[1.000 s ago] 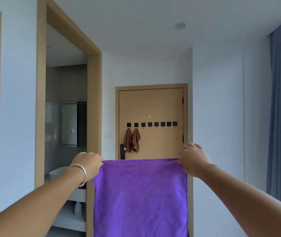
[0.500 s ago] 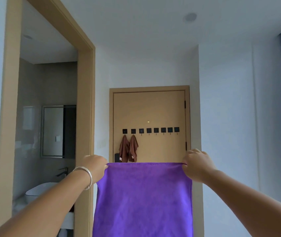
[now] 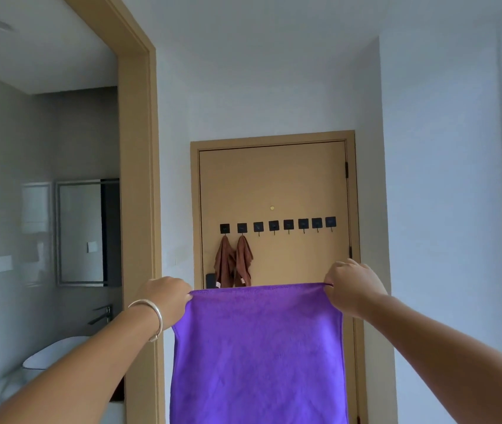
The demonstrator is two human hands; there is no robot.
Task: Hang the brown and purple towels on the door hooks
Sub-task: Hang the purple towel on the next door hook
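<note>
Holding the purple towel (image 3: 258, 347) by its two top corners, we carry it spread flat in front of us. Our left hand (image 3: 165, 298) pinches the left corner between curled fingers, and our right hand (image 3: 352, 286) pinches the right corner in the same way, so the top edge runs straight and tight from one hand to the other while the rest hangs down freely.

Ahead of us is the door (image 3: 274, 185) with a row of black hooks (image 3: 288, 224). Two brown towels (image 3: 233, 264) already hang side by side on the two hooks at the left end (the other hooks look free), so we judge that the brown part of the task is done and the purple part is now in hand.

We are not yet at the door; it stands well apart from our hands. The next move, as we judge it, calls for coming closer, then gathering one corner or the middle of the top edge into a small bunch and lifting it above a free hook, probably the third one. A flat, stretched edge will not catch on such a small hook.
</note>
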